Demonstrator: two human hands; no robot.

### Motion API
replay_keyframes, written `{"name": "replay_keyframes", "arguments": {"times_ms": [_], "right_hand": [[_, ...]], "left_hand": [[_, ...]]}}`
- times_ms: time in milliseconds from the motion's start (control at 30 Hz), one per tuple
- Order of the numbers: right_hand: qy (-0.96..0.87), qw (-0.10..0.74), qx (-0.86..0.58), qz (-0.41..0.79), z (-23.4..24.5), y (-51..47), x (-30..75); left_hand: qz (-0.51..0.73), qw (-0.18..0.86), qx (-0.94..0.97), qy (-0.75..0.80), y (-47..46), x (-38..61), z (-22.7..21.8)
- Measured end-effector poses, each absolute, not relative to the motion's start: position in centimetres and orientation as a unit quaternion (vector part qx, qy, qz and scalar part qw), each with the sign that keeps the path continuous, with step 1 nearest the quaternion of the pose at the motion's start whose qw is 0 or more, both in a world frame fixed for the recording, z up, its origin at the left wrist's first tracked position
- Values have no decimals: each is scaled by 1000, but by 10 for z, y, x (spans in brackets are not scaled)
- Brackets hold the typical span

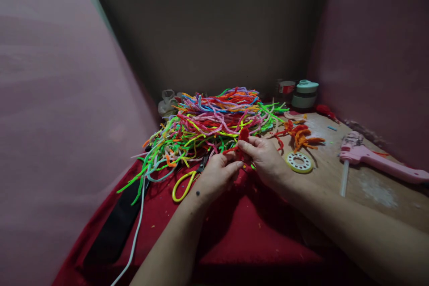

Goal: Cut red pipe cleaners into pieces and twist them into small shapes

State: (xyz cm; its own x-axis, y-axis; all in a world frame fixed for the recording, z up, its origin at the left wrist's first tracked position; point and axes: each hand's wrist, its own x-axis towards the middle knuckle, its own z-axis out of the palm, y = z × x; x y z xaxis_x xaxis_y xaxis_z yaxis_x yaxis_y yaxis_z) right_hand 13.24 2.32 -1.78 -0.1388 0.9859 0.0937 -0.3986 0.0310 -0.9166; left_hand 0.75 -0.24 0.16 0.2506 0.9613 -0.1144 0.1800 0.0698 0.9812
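Red-clothed surface [261,237] takes up most of the near area, w/ a brown board [325,192] on the R side. Next biggest: a heap of multicol. fuzzy stems [217,120] across the back, some trailing off L. Black slab [112,228] lies at L, white cable [136,237] running over & beside it.

L hand [217,174] & R hand [266,156] meet approx. centre, just in front of the heap. Pink glue gun [385,156] on the board, far R, well apart from both. Green-lidded container [304,96] at back R. Yellow-handled scissors [174,191] near L hand, partly under stems. Orange/red bits [303,136] & a pale roll [304,170] sit just beyond R hand.

Smallest: red fuzzy piece [244,135], btwn the hands. R fingers pinch it, thumb on near side, top poking up above the fingertips; L fingers are closed narrow on its lower part, thumb nearly at R fingers.
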Motion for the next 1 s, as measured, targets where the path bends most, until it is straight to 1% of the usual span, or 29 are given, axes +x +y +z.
{"name": "replay_keyframes", "arguments": {"times_ms": [100, 300, 367, 467, 567, 700, 900, 1000], "right_hand": [[-440, 564, -332, 615, -19, 25, 134], [-453, 571, -342, 594, -22, 26, 134], [-449, 567, -345, 598, -20, 26, 134], [-452, 559, -352, 599, -17, 25, 134], [-466, 548, -351, 600, -16, 24, 133], [-477, 517, -344, 622, -17, 21, 133], [-449, 514, -302, 666, -19, 22, 134], [-450, 506, -304, 670, -19, 22, 134]], "left_hand": [[305, 512, 608, 525, -3, 2, 3], [265, 509, 634, 518, -4, 2, 3], [249, 488, 653, 524, -2, -1, 4], [303, 423, 661, 541, 3, -9, 6], [361, 416, 638, 537, 5, -13, 10], [381, 391, 645, 534, 2, -11, 11], [399, 382, 648, 525, 3, -13, 9], [432, 353, 640, 528, 5, -14, 10]]}}
